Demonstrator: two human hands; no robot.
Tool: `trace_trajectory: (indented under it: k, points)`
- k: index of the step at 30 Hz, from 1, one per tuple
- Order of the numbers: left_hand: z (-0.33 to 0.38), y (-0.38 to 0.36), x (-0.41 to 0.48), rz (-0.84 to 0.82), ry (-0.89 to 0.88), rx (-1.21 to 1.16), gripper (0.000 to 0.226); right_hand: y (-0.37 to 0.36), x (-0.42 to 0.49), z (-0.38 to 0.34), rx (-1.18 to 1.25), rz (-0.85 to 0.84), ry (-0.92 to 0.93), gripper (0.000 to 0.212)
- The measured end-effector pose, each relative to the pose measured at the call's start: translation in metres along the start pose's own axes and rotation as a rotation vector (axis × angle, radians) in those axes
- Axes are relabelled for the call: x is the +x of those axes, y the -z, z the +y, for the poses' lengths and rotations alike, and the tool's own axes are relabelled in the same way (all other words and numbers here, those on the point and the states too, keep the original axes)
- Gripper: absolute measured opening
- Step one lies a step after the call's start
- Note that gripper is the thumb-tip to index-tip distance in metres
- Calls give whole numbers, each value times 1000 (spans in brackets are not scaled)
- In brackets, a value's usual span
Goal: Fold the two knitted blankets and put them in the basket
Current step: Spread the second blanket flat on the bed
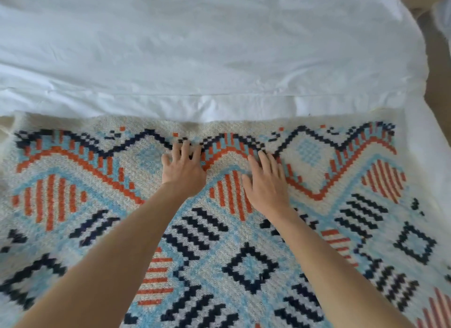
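Cream knit, patterned in orange, navy and pale blue: one blanket [244, 259] lies spread over the near part of the bed [219, 46]. Its far edge runs left to right, just beyond the fingertips. Both hands press flat near the middle of that edge, side by side. The left hand [184, 172] has its fingers spread and is a touch nearer the edge. The right hand [266, 184] has its fingers loosely apart. Between them the knit seems slightly rucked. Beyond lies only white sheet, so nothing looks set to block a fold. No basket or second blanket shows.
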State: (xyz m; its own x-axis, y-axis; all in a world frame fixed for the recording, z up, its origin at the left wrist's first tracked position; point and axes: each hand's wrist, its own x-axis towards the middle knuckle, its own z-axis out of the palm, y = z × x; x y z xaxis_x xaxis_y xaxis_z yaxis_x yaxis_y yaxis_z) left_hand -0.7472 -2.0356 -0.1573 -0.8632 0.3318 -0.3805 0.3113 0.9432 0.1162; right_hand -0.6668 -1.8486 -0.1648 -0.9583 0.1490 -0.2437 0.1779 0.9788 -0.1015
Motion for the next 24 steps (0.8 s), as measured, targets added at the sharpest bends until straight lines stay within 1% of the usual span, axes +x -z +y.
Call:
trace_trajectory:
  k: [4, 6, 9, 12, 15, 17, 21, 24]
  points:
    - [23, 3, -41, -6, -22, -9, 56, -1, -57, 7, 94, -24, -5, 50]
    - [35, -2, -68, -25, -50, -51, 54, -2, -96, 18, 114, -54, -40, 49]
    - [61, -18, -114, -74, -108, -91, 53, -6, -161, 38, 148, -93, -117, 48]
    - [95, -36, -162, -156, -147, -123, 53, -4, -226, 65, 180, -149, -241, 50]
    - [136, -52, -204, -224, -179, -120, 51, 0, -289, 100, 220, -203, -375, 49]
    - [167, -60, -224, -253, -204, -123, 53, 3, -324, 128, 212, -217, -411, 46]
    - [235, -69, -245, -298, -240, -120, 54, 7, -373, 192, 209, -207, -471, 43]
    - [292, -77, -255, -326, -226, -144, 56, 8, -397, 243, 240, -176, -534, 42]
